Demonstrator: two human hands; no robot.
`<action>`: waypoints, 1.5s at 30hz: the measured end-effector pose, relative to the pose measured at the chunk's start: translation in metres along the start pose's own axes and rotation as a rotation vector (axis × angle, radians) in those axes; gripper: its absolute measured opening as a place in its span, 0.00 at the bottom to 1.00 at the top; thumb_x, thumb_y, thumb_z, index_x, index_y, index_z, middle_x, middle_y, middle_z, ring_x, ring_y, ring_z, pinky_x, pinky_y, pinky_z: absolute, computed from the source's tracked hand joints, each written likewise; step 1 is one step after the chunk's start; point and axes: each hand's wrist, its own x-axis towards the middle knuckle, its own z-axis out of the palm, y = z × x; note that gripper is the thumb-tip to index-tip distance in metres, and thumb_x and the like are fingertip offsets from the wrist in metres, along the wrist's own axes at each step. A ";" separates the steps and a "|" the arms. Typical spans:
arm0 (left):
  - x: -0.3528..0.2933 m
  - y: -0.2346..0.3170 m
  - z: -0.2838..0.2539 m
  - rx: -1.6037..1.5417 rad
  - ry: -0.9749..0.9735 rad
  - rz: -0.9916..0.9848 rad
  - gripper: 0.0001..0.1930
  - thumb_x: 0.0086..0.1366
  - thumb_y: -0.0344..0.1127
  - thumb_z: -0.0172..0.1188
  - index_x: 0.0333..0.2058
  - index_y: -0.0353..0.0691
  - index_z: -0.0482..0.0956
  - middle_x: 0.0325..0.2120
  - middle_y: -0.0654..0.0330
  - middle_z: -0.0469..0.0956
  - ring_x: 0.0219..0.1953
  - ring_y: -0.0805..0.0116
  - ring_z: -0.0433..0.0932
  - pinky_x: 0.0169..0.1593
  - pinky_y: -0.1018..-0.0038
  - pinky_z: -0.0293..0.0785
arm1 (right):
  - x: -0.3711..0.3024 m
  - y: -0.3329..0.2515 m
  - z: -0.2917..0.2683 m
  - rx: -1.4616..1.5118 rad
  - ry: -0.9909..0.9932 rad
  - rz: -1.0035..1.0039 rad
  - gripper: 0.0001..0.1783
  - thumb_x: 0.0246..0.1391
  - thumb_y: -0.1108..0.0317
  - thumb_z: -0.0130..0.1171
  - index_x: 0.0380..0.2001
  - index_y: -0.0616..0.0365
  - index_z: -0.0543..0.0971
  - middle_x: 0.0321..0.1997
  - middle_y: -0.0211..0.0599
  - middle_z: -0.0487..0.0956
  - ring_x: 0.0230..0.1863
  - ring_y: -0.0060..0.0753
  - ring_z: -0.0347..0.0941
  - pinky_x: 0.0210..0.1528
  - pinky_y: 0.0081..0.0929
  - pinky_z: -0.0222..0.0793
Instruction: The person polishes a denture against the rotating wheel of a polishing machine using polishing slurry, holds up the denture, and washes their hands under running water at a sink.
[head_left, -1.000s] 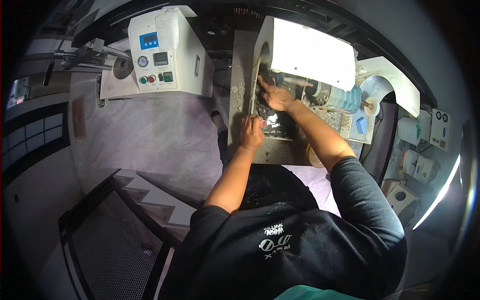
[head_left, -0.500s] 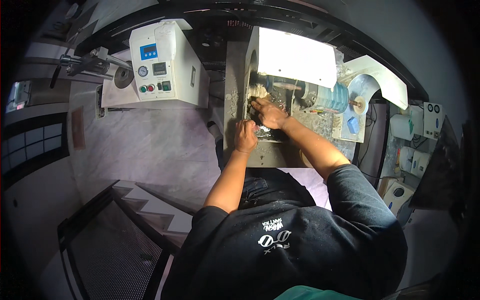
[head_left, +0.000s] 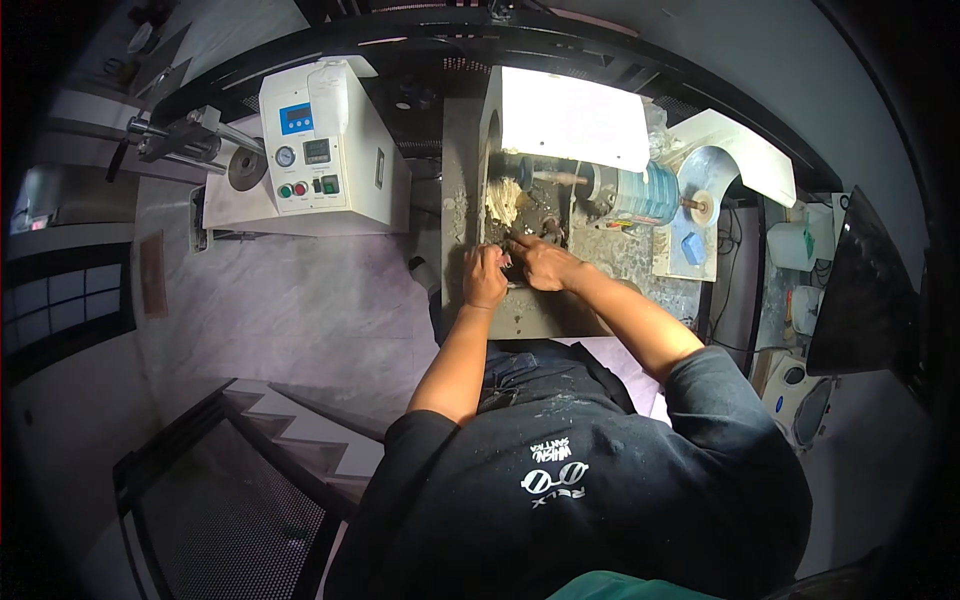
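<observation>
Down at the near end of the muddy tray (head_left: 538,212) now, working low and close! Curling the left hand (head_left: 485,277) around a small pinkish piece (head_left: 504,260), pinching with the fingertips, right by the tray's near left corner. Bringing the right hand (head_left: 545,263) in just beside, bent over the tray, fingers pointing toward the left hand; too hidden to tell whether grasping anything or merely touching. Look just beyond: a pale shaggy wheel (head_left: 503,200), tucked below the edge of a white cover (head_left: 575,120). Over to the right, a bluish see-through bottle (head_left: 650,193) lying on its side, with a blue block (head_left: 692,248) nearby. Nearest the body, bare worktop (head_left: 545,318); well off to the left, a white machine (head_left: 382,175) with dials and buttons.
</observation>
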 end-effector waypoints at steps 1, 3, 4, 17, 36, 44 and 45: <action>-0.001 0.001 -0.001 -0.001 -0.009 -0.003 0.08 0.53 0.24 0.55 0.32 0.40 0.67 0.29 0.56 0.71 0.34 0.53 0.71 0.40 0.60 0.64 | -0.002 -0.002 -0.004 -0.010 0.046 -0.040 0.32 0.43 0.72 0.44 0.56 0.68 0.65 0.60 0.56 0.62 0.59 0.52 0.62 0.61 0.35 0.61; -0.002 0.001 -0.002 0.001 -0.017 -0.010 0.08 0.53 0.24 0.55 0.32 0.40 0.67 0.29 0.56 0.71 0.34 0.54 0.71 0.40 0.60 0.64 | 0.002 0.003 -0.018 -0.017 0.225 0.025 0.30 0.40 0.75 0.47 0.53 0.70 0.67 0.55 0.57 0.67 0.54 0.54 0.67 0.58 0.37 0.63; 0.000 0.002 -0.002 0.002 -0.020 -0.007 0.08 0.53 0.24 0.55 0.32 0.40 0.67 0.29 0.56 0.72 0.35 0.54 0.71 0.41 0.60 0.64 | 0.006 0.009 -0.027 -0.074 0.232 0.088 0.29 0.41 0.75 0.48 0.52 0.70 0.68 0.54 0.56 0.68 0.55 0.53 0.66 0.57 0.37 0.63; -0.003 -0.005 0.001 -0.010 -0.032 0.021 0.09 0.51 0.23 0.53 0.32 0.40 0.68 0.30 0.55 0.72 0.35 0.53 0.71 0.41 0.60 0.64 | 0.027 0.041 -0.030 -0.513 -0.133 0.210 0.18 0.60 0.64 0.37 0.43 0.56 0.76 0.50 0.52 0.73 0.48 0.50 0.73 0.52 0.40 0.66; -0.002 -0.002 -0.004 0.003 -0.013 0.016 0.05 0.54 0.27 0.55 0.30 0.40 0.68 0.28 0.56 0.71 0.34 0.55 0.71 0.40 0.61 0.65 | 0.046 0.025 -0.023 0.065 0.426 0.300 0.41 0.38 0.74 0.56 0.57 0.75 0.53 0.57 0.72 0.56 0.56 0.68 0.56 0.62 0.41 0.55; 0.000 0.000 -0.002 0.005 -0.048 -0.001 0.06 0.52 0.23 0.53 0.30 0.39 0.68 0.29 0.56 0.72 0.34 0.54 0.71 0.40 0.62 0.65 | 0.071 0.073 -0.012 -0.188 0.254 0.469 0.15 0.42 0.71 0.52 0.34 0.72 0.74 0.42 0.65 0.73 0.43 0.60 0.71 0.49 0.42 0.66; 0.001 0.002 -0.001 0.002 -0.050 0.000 0.06 0.52 0.23 0.53 0.30 0.39 0.68 0.29 0.56 0.72 0.34 0.54 0.71 0.40 0.62 0.65 | 0.070 0.078 -0.007 -0.159 0.374 0.503 0.13 0.43 0.71 0.51 0.31 0.70 0.75 0.38 0.62 0.75 0.40 0.60 0.72 0.47 0.42 0.68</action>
